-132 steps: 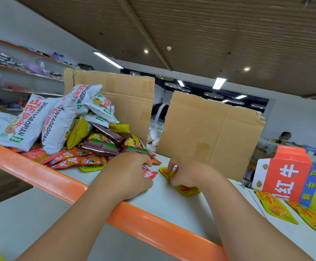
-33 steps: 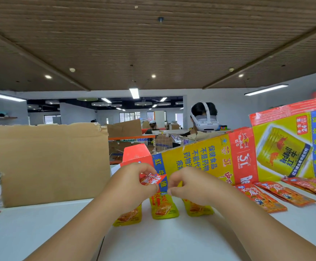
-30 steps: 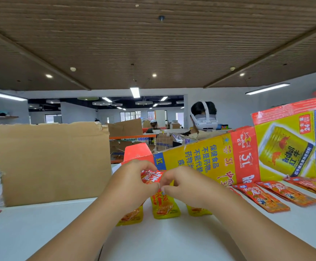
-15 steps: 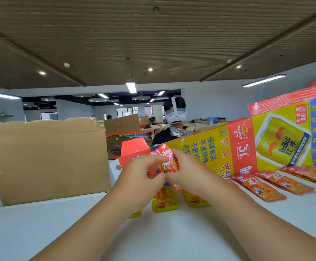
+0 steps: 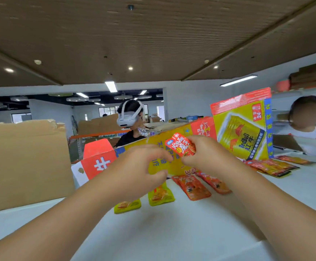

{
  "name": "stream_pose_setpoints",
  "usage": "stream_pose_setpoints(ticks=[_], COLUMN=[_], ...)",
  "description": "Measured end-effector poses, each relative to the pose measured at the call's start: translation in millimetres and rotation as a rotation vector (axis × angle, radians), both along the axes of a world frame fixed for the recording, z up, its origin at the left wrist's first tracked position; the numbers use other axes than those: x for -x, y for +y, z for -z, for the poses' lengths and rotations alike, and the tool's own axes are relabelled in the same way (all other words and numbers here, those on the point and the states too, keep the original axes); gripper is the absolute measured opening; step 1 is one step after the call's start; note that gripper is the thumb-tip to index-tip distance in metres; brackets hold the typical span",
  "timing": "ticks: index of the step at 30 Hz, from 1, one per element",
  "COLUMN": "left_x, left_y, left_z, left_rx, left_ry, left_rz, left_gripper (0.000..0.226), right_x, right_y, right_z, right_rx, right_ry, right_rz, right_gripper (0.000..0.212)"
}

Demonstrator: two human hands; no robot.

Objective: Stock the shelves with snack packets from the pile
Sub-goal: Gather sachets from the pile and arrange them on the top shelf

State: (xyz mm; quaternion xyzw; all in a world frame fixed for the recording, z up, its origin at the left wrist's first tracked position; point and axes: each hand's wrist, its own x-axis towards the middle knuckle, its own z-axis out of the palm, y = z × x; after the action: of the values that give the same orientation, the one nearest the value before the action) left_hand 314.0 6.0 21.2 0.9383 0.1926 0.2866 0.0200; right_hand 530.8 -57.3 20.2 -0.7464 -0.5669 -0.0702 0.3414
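My right hand (image 5: 207,154) pinches a small red snack packet (image 5: 179,146) and holds it up above the white shelf (image 5: 172,234). Just left of the packet is my left hand (image 5: 140,172), fingers loosely curled, thumb and forefinger apart, nothing seen in it. Under the hands two yellow packets (image 5: 161,195) (image 5: 127,204) and two red packets (image 5: 193,188) (image 5: 216,183) lie flat on the shelf in a row. The pile is out of view.
A flattened Red Bull carton (image 5: 200,129) and an upright Red Bull box (image 5: 242,129) stand behind the packets. More packets (image 5: 270,167) lie to the right. A brown cardboard sheet (image 5: 25,162) stands at left. A person with a headset (image 5: 130,119) and another person (image 5: 306,125) are beyond.
Both hands held the red packet half a second ago; now only my right hand has it, shifted right and up. My left hand has come off it. The view turned right.
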Motion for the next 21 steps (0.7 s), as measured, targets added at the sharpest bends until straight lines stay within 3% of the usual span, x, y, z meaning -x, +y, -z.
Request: stream_pose_setpoints(ticks=[5, 9, 12, 14, 18, 21], left_x=[-55.6, -96.9, -107.5, -102.2, -76.7, -66.1], left_y=[-6.8, -5.7, 1.3, 8.7, 26.4, 36.3], left_z=[-6.1, 1.5, 14.0, 22.0, 29.0, 28.0], left_rx=[0.036, 0.104, 0.088, 0.077, 0.246, 0.331], left_ry=[0.118, 0.108, 0.091, 0.110, 0.059, 0.009], left_rz=[-0.141, -0.182, -0.220, -0.254, -0.288, -0.305], left_gripper=[0.031, 0.031, 0.034, 0.033, 0.022, 0.017], right_x=[-56.8, -93.4, -106.0, -101.2, -77.5, -55.7], right_y=[-30.1, -42.2, -44.7, -40.5, -13.9, 3.0], right_z=[1.7, 3.6, 4.3, 3.9, 5.8, 0.7], right_rx=[0.023, 0.038, 0.045, 0.081, 0.243, 0.322], right_ry=[0.057, 0.124, 0.146, 0.129, 0.029, -0.051], right_rz=[0.104, 0.113, 0.096, 0.098, 0.056, 0.049], right_gripper=[0.036, 0.021, 0.032, 0.046, 0.029, 0.034])
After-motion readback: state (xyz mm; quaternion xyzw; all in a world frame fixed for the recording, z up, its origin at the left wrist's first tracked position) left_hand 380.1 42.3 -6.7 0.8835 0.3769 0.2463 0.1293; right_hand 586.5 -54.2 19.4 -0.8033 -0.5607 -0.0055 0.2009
